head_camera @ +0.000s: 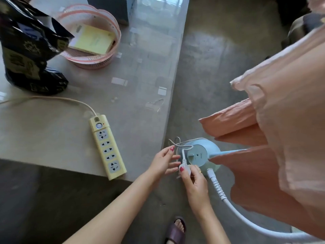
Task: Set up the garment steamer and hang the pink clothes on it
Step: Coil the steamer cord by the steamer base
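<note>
The pale blue steamer base (202,155) stands on the floor beside the table's corner, a white ribbed hose (218,187) running from it toward the lower right. The pink clothes (284,120) hang at the right, covering part of the base. My right hand (192,180) pinches the steamer's white plug (184,169) in front of the base. Its grey cord (182,147) loops up behind. My left hand (164,162) hovers just left of the plug, fingers spread, touching the cord near the fingertips. A yellow power strip (107,147) lies on the table to the left.
On the grey table (144,67) stand a pink basket (98,37) holding a yellow booklet and a black printed bag (26,44). The strip's cable trails left across the table. My sandalled foot (176,229) rests on the concrete floor below my hands.
</note>
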